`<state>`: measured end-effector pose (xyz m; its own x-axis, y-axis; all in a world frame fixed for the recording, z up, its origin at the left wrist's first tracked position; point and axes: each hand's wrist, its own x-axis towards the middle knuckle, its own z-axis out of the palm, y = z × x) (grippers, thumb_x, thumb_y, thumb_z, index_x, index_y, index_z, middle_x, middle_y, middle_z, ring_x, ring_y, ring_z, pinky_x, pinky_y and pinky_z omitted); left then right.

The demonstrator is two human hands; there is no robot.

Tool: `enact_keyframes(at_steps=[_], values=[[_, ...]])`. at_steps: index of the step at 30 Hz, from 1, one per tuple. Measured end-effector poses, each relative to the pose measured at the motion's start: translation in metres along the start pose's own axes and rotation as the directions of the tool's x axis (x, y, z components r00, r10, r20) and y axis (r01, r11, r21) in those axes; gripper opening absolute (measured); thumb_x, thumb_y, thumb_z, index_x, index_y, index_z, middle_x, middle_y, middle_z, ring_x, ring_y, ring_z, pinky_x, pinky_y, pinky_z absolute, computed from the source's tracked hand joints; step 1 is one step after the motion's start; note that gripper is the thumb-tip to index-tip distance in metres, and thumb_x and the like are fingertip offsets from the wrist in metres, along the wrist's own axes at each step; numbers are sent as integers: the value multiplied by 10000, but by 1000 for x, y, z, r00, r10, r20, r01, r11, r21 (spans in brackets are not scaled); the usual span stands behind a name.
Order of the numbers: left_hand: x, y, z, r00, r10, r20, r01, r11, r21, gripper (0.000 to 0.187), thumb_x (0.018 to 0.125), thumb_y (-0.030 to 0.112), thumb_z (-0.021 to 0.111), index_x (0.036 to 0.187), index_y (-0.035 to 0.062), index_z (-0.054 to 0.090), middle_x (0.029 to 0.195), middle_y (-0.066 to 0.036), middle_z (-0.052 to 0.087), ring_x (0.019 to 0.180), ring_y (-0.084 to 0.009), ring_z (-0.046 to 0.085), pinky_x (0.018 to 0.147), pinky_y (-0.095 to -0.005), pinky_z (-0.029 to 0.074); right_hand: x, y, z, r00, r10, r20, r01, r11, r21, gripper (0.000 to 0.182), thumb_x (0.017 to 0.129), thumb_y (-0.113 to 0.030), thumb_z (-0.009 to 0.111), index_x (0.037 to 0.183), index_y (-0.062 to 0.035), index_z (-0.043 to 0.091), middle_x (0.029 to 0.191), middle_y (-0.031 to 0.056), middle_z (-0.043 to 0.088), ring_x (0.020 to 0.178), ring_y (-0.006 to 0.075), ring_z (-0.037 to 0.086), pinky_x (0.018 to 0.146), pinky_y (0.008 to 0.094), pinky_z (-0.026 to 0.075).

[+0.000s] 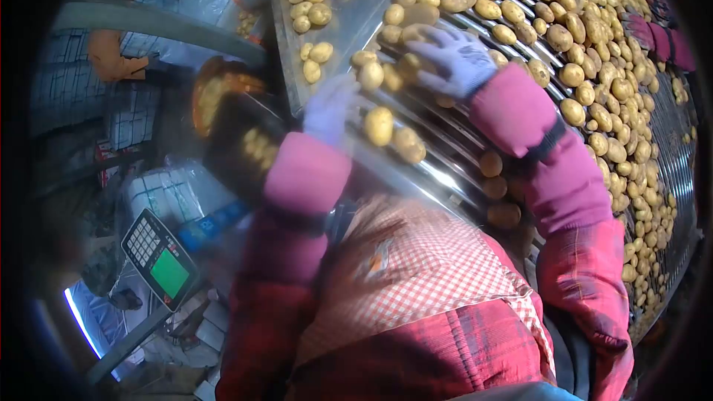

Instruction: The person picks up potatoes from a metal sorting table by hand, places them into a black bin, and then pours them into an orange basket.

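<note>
My right hand [457,63], in a pale lavender glove, is spread over several potatoes on the metal roller conveyor [445,178]. Its fingertips touch or nearly touch a potato [410,67]. My left hand [332,108], gloved alike, is at the conveyor's left edge, beside a metal side tray [338,26]. Motion smears its fingers, so what they hold, if anything, does not show. Just right of that hand, a pale potato [378,126] and a second potato [408,145] lie on the rollers. More potatoes [319,14] are spread over the side tray.
Across the conveyor, another person's dark pink gloved hands [639,33] reach in among a dense mass of potatoes [616,96]. On the left are a scale display [160,260] with a green screen, an orange-rimmed container [204,96] of potatoes, and a grey rail [160,22].
</note>
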<state>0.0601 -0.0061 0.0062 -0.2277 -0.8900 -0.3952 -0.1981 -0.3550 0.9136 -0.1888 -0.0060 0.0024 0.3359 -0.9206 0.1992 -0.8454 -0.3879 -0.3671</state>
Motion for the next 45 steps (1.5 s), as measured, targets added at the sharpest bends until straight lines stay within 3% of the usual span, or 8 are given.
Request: enact_keyframes(at_steps=[13,15,19,25,28,31,36,45], values=[[-20,-4,-7,968,-249,-43,178,793,-582,407,922,295,448,1208,6,455,1115,-144,539,943,-248,576,847,-373,482,31,7,36,973,37,227,13,977,-215,677,631,-386,714,1231,-225,444,1320,107,360,1159,401,371,951,478,380],[-14,8,-5,813,298,501,402,335,-852,393,927,299,427,1210,29,462,1118,-148,540,958,-253,572,843,-382,489,41,-1,26,938,100,331,-29,977,-211,562,664,-335,685,1170,-204,481,1318,58,350,1201,341,354,907,478,426],[-27,12,6,932,-345,109,328,682,-653,386,928,296,406,1205,36,471,1135,-143,534,986,-274,565,830,-403,495,39,7,27,953,140,269,-119,988,-94,638,623,-380,711,1189,-186,489,1297,76,372,1185,358,361,904,477,420],[-22,16,27,911,-198,361,411,383,-828,550,885,477,395,1310,131,353,1188,-139,480,1083,-355,480,878,-577,400,21,-59,1,995,16,99,-80,720,689,597,629,-333,735,1121,-64,531,1138,147,499,1104,287,467,948,399,368],[-5,-16,29,957,268,108,-187,859,-478,559,859,507,415,1278,137,401,1194,-131,486,1083,-328,486,871,-556,413,15,-87,-6,984,-81,157,-35,781,624,552,708,-330,680,1155,-53,512,1175,172,482,1138,310,434,971,400,346],[-8,-26,10,918,-156,364,393,252,-884,588,772,496,556,1211,115,473,1205,-158,503,976,-266,563,695,-419,508,23,-56,-26,964,-86,253,-133,667,733,498,749,-382,620,1100,-35,548,1038,178,554,988,328,528,847,400,426],[-12,0,18,863,-237,445,494,216,-843,615,735,524,597,1158,84,523,1152,-164,556,851,-285,604,636,-400,507,46,91,7,984,173,-42,-177,973,-146,427,776,-237,574,1182,-155,471,1274,148,424,1102,388,450,893,446,407],[-4,-16,12,883,-227,411,461,250,-852,657,754,565,535,1194,79,494,1184,-178,527,985,-341,551,776,-473,476,64,91,1,803,591,78,-572,800,-184,454,762,-268,614,1185,-148,502,1113,130,556,1049,327,528,890,435,419]])
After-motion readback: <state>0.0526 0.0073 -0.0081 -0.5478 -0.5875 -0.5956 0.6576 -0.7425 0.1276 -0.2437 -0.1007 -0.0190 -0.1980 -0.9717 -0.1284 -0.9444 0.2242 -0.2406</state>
